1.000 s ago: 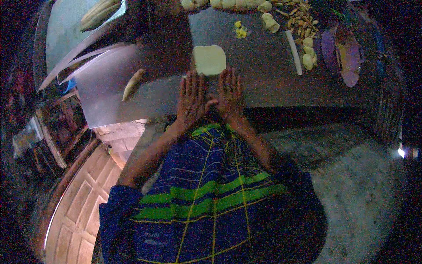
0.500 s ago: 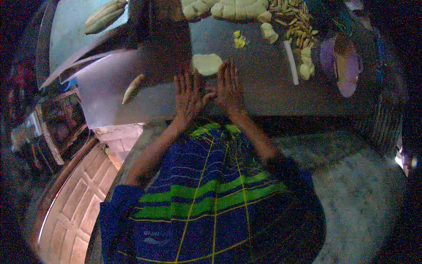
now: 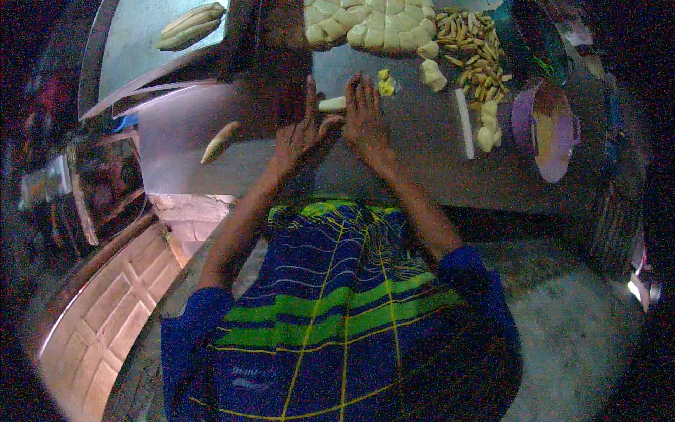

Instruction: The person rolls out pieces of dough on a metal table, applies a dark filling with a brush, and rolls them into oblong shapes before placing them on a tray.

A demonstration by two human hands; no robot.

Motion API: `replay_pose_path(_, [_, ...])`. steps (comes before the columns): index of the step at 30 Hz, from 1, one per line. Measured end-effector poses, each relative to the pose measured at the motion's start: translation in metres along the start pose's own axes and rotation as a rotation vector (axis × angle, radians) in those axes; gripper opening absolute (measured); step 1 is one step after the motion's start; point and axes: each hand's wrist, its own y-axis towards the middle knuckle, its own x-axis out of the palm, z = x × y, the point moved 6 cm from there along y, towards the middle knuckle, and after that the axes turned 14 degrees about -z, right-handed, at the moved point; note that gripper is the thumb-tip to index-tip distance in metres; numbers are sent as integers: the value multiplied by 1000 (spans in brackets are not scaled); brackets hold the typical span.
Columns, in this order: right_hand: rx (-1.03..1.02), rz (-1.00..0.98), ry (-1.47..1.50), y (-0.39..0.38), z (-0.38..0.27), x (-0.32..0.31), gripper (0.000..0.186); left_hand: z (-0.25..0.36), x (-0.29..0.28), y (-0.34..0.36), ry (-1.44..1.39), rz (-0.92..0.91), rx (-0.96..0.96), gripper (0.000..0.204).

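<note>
A small roll of pale dough lies on the metal tabletop, its ends running under my hands. My left hand presses on its left end, fingers stretched forward and thumb turned inward. Over the right end lies my right hand, flat, with its fingers straight and close together. Only the middle of the roll shows between them. Just past my right fingertips is a yellow lump, perhaps butter, on a clear scrap.
A scored dough slab and a pile of finger-shaped pieces lie at the back. To the right are a white stick, dough lumps and a purple mug. A shaped roll lies left; more rest on a tray.
The flat dough disc has become a narrow roll under my hands. Both hands have moved forward onto it. The whole view has shifted slightly.
</note>
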Motion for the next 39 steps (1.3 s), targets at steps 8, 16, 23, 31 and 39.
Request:
replay_pose_path(8, [29, 147, 154, 17, 41, -18, 74, -22, -12, -19, -120, 145, 60, 77])
replay_pose_path(16, [-307, 157, 483, -6, 25, -21, 44, -29, -21, -33, -127, 167, 122, 44])
replay_pose_path(23, [-302, 26, 561, 31, 21, -2, 33, -61, 15, -8, -274, 182, 264, 48])
replay_pose_path(31, [-198, -201, 705, 22, 23, -3, 23, -107, 85, 24, -93, 111, 271, 35])
replay_pose_path(39, [-267, -263, 913, 3, 6, -63, 30, -40, 39, -50, -505, 365, 414, 32])
